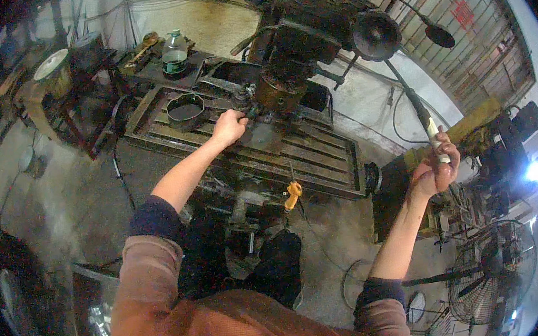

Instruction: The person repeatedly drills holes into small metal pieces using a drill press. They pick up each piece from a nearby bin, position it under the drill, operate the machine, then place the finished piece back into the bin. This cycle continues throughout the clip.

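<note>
My right hand (440,166) is wrapped round the pale grip of a long lever (419,103), which slants up to a dark round hub (376,35) on the machine. Over the slotted metal table (319,153), my left hand (231,127) is closed at the small metal parts below the machine's dark, cylindrical head (279,89). Its fingertips meet something small and dark that I cannot make out. A dark round pan (186,111) sits on the table to the left of that hand.
A clear bottle (174,54) stands behind the table. Near the table's front edge hangs a yellow handheld tool (293,195). A wire-cage fan (492,269) is at the lower right. At the left, a stand bears a round tin (52,72). Cables trail across the floor.
</note>
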Motion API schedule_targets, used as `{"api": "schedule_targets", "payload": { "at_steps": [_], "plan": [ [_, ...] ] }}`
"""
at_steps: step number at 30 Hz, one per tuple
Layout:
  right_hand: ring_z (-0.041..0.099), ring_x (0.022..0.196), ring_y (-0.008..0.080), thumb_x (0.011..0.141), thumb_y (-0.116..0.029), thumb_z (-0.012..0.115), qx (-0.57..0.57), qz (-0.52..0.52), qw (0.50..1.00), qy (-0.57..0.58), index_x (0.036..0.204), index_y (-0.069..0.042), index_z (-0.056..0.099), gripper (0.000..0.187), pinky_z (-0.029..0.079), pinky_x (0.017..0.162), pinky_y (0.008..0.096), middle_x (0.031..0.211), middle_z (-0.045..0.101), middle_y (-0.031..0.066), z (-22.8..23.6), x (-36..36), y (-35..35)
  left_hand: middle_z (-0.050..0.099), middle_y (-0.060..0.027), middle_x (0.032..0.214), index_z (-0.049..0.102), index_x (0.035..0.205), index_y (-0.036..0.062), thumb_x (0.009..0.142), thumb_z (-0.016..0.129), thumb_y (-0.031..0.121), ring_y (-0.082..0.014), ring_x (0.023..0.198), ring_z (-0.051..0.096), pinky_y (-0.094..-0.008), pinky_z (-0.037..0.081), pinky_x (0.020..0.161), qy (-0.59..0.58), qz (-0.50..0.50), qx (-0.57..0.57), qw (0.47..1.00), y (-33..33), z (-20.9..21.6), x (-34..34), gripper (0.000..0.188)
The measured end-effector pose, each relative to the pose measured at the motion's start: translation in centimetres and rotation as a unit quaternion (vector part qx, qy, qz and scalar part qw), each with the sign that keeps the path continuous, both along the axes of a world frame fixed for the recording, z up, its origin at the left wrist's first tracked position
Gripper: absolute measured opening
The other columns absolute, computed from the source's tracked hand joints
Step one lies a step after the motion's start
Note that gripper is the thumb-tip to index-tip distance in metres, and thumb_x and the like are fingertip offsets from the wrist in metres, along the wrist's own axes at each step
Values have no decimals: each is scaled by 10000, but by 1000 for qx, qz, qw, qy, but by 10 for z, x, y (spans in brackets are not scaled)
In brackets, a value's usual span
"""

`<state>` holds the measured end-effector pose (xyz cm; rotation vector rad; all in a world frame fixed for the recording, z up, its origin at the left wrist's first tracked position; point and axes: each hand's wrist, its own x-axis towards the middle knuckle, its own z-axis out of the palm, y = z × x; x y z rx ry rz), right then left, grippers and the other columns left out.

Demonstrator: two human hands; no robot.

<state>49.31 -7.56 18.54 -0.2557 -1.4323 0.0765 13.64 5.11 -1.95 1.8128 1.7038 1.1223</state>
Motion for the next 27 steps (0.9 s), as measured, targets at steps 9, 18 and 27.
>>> {"api": "schedule_targets", "payload": {
  "at_steps": [9, 18, 27],
  "plan": [
    [476, 909, 265, 692, -321, 599, -18, 5, 999, 28, 803, -39, 528, 310, 206, 992, 490, 788, 489, 48, -10, -1, -4, 619, -192, 832, 578, 992, -38, 755, 573, 168, -245, 767, 603, -347, 465, 682, -35, -50, -68, 996, -2, 9, 5, 313],
    [503, 851, 280, 664, -342, 632, -22, 0, 998, 55, 743, -40, 506, 337, 240, 975, 531, 714, 487, 58, -11, -6, -3, 477, -42, 515, 555, 1035, -28, 787, 557, 134, -102, 383, 415, -256, 323, 324, -165, -111, -168, 965, -30, 18, -4, 297],
    [470, 892, 265, 687, -184, 499, -14, 31, 999, 28, 759, -44, 519, 159, 213, 988, 491, 720, 471, 50, -8, -10, -5, 549, -105, 565, 584, 969, -28, 777, 556, 152, -140, 394, 464, -303, 376, 405, -60, -144, -50, 986, -44, 12, -22, 264]
  ]
}}
